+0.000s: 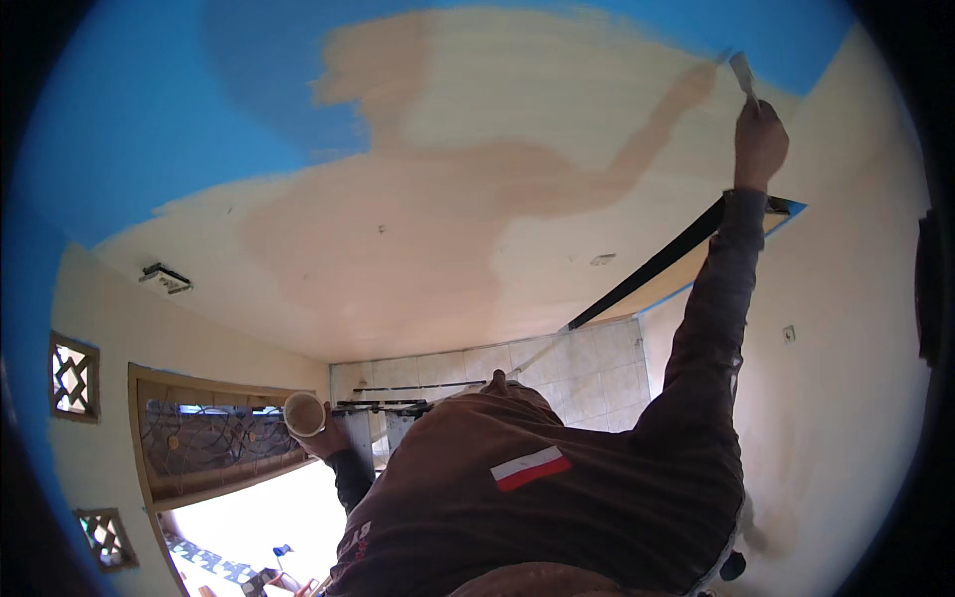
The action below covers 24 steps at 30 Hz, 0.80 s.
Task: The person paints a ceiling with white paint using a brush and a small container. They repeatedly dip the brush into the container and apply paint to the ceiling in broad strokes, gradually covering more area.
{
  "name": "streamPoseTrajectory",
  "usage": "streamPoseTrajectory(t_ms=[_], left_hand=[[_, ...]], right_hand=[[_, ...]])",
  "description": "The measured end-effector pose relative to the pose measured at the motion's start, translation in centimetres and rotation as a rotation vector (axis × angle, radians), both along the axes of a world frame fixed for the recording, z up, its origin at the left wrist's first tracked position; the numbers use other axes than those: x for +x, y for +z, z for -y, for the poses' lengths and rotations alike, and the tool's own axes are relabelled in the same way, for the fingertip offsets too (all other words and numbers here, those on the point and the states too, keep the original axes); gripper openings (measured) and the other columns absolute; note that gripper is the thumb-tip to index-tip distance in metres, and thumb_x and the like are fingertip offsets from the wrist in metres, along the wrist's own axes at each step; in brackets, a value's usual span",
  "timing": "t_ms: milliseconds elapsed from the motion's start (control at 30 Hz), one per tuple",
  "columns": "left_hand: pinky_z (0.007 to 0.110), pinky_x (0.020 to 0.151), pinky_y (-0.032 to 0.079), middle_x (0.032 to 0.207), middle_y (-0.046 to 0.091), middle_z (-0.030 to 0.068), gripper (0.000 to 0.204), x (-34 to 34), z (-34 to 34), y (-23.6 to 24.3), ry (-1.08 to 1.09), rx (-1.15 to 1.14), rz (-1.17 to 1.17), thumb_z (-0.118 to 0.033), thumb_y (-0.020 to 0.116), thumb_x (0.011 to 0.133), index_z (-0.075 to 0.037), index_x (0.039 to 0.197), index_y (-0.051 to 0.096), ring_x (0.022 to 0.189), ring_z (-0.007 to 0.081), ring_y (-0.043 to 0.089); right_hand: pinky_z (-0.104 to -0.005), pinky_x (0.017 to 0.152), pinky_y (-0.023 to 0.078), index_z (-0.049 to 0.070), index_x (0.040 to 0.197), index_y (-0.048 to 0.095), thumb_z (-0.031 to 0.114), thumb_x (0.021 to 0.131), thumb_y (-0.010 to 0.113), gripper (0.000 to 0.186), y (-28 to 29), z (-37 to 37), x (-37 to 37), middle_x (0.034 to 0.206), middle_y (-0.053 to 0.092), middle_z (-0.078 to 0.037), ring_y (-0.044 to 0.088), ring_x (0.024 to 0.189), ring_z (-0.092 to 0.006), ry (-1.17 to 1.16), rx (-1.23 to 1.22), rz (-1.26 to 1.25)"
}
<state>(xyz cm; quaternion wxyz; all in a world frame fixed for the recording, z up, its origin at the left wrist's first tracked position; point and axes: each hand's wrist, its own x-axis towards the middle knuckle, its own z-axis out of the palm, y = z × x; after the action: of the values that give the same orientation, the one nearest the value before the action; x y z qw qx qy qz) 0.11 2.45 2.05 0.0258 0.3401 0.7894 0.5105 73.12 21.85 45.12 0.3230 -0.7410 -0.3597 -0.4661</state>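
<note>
My right arm stretches far up to the right, and its hand [761, 144] is closed round the handle of a paintbrush [742, 78]. The brush is near the border where cream paint [557, 90] meets bright blue paint [269, 90]; whether its tip touches the surface I cannot tell. Low on the left, my left hand [326, 438] grips a pale round cup [303, 413], its open top tilted toward view. What is inside the cup is hard to make out. My dark long-sleeved shirt [597, 517] fills the lower middle.
A black beam-like strip [652, 264] runs diagonally below my right arm. At left are a framed doorway [149, 438], patterned vent blocks [75, 378] and a small fitting [164, 279]. Pale tiles [587, 368] cover the wall behind my torso. My shadow falls across the painted surface.
</note>
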Motion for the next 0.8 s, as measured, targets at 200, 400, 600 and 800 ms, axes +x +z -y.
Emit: streamPoseTrajectory(t_ms=[200, 400, 600, 800], left_hand=[[0.051, 0.103, 0.047, 0.131, 0.061, 0.0218, 0.093, -0.8, -0.1, -0.3, 0.022, -0.044, -0.111, -0.04, 0.093, 0.068, -0.002, 0.139, 0.047, 0.122, 0.0383, 0.059], [0.051, 0.103, 0.047, 0.132, 0.061, 0.0218, 0.094, -1.1, -0.8, -0.5, 0.005, -0.021, -0.131, -0.041, 0.093, 0.068, -0.002, 0.14, 0.047, 0.122, 0.0386, 0.059], [0.051, 0.103, 0.047, 0.132, 0.061, 0.0219, 0.094, -1.0, -0.4, -0.4, 0.02, -0.018, -0.12, -0.041, 0.093, 0.067, -0.002, 0.14, 0.047, 0.122, 0.0388, 0.059], [0.05, 0.103, 0.047, 0.132, 0.061, 0.0219, 0.095, -0.3, -0.6, 0.0, 0.015, -0.026, -0.071, -0.041, 0.093, 0.067, -0.002, 0.14, 0.047, 0.122, 0.039, 0.059]], right_hand=[[-0.0499, 0.062, 0.057, 0.016, 0.093, 0.075, 0.033, 0.093, 0.062, 0.022, -1.2, -4.7, -7.0, 0.079, 0.072, -0.015, 0.07, 0.072, -0.0388, 0.117, -0.011, 0.01], [-0.0448, 0.06, 0.055, 0.01, 0.088, 0.072, 0.031, 0.092, 0.065, 0.023, -1.0, -2.4, -19.6, 0.074, 0.069, -0.015, 0.068, 0.067, -0.0357, 0.767, 0.03, 0.059], [-0.0369, 0.059, 0.052, 0.008, 0.102, 0.077, 0.039, 0.091, 0.073, 0.033, 0.4, -6.3, -11.6, 0.071, 0.067, -0.015, 0.064, 0.062, -0.0309, 0.925, -0.003, -0.016], [-0.0458, 0.068, 0.055, 0.006, 0.097, 0.075, 0.043, 0.092, 0.069, 0.038, 2.3, -2.3, 1.5, 0.084, 0.071, -0.02, 0.07, 0.079, -0.0399, 0.488, -0.026, -0.011]])
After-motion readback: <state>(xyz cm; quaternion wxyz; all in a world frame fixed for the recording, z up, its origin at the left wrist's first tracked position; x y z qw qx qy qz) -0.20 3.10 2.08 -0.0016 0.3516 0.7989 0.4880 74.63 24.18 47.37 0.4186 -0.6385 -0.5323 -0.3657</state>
